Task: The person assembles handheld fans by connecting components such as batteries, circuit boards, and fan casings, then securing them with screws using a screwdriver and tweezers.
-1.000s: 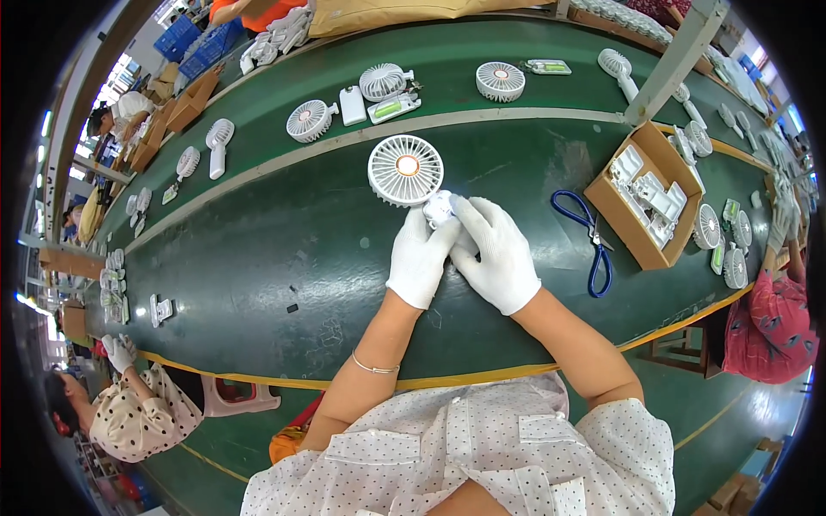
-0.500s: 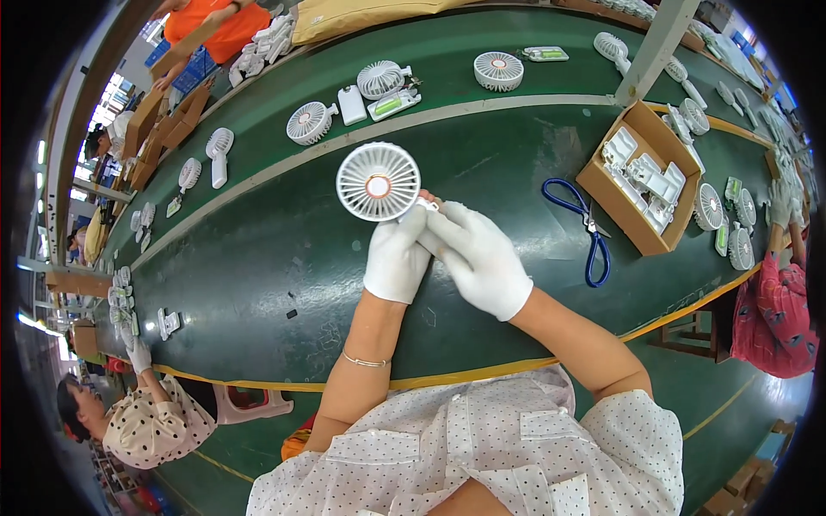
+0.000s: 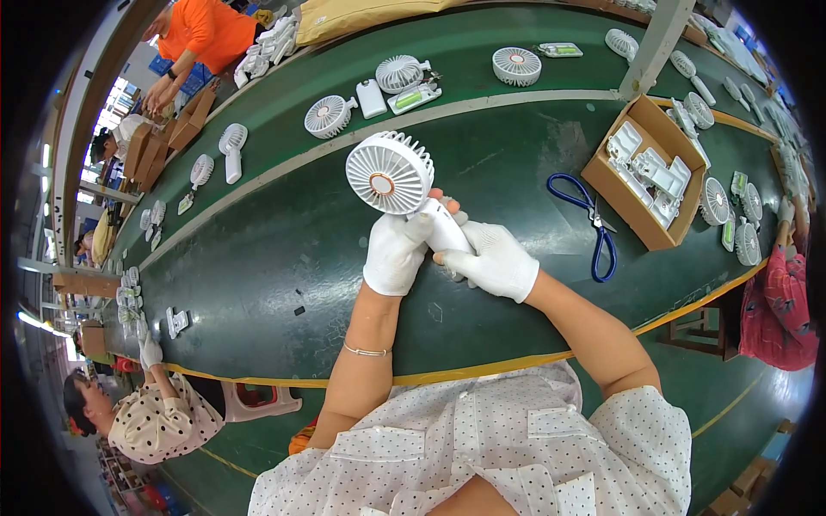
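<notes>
Above the green table I hold up a white handheld fan point(image 3: 390, 175), its round ribbed head at the upper left and its handle slanting down to the right. My left hand point(image 3: 397, 251), in a white glove with some bare fingertips, grips the handle just below the head. My right hand point(image 3: 496, 261), gloved too, closes on the lower end of the handle. An orange-coloured ring marks the hub of the fan head. Both palms hide part of the handle.
Blue-handled scissors point(image 3: 594, 225) and a cardboard box point(image 3: 641, 202) of white plastic parts lie to my right. Fan pieces, such as a round fan head point(image 3: 516, 66), line the green belt point(image 3: 284, 90) beyond. A metal post point(image 3: 658, 47) rises at the far right. Co-workers sit at both sides.
The fan has turned, so the side of its head and the handle now show. My right hand has shifted down to the handle's lower end. The whole view has moved slightly.
</notes>
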`<state>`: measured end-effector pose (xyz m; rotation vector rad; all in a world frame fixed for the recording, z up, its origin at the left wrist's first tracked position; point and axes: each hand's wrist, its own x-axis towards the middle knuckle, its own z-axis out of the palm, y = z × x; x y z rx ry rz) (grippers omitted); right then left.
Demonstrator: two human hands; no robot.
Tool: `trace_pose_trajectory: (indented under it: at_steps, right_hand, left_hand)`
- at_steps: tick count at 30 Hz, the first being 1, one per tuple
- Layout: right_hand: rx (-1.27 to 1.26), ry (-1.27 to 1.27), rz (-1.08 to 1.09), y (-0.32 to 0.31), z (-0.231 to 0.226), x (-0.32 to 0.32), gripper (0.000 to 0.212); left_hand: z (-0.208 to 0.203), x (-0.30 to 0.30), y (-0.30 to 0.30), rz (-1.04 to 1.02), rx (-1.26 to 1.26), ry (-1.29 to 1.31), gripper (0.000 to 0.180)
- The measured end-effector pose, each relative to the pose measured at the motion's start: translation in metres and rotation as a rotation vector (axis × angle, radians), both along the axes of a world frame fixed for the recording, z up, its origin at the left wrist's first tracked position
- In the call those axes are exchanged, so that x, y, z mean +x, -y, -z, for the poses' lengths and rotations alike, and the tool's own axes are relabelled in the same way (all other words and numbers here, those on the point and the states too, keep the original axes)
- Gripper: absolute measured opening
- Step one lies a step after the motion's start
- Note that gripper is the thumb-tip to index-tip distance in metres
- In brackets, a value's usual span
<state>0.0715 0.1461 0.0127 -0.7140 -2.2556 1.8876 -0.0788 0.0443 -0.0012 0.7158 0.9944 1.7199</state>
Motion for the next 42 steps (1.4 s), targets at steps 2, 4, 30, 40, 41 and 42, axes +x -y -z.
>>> trace_pose_trajectory:
  at_steps: [2,4,30,40,41,42]
  right_hand:
    - [-0.192,0.025,-0.032,-0.003,0.005,0.001,0.038]
    - [-0.424,-0.094,-0.055,-0.008,0.012,0.005,0.042]
    - [-0.535,-0.067,-0.306,-0.012,0.017,0.01,0.034]
    - [-0.425,-0.151,-0.31,-0.001,0.021,0.0,0.031]
    - [-0.415,-0.149,-0.31,-0.001,0.025,-0.003,0.031]
    - [-0.267,-0.213,-0.268,-0.002,0.029,-0.008,0.031]
  left_hand:
    - [0.0,0.003,-0.002,0.05,0.053,0.043,0.069]
    - [-0.006,0.012,-0.006,0.084,0.075,0.112,0.072]
    - [-0.002,-0.255,-0.132,-0.966,-0.651,-1.621,0.076]
    - [-0.009,-0.207,-0.15,-0.582,-0.609,-1.559,0.071]
    - [-0.009,-0.206,-0.143,-0.447,-0.482,-1.117,0.065]
    - [-0.012,-0.208,-0.136,-0.312,-0.351,-0.683,0.058]
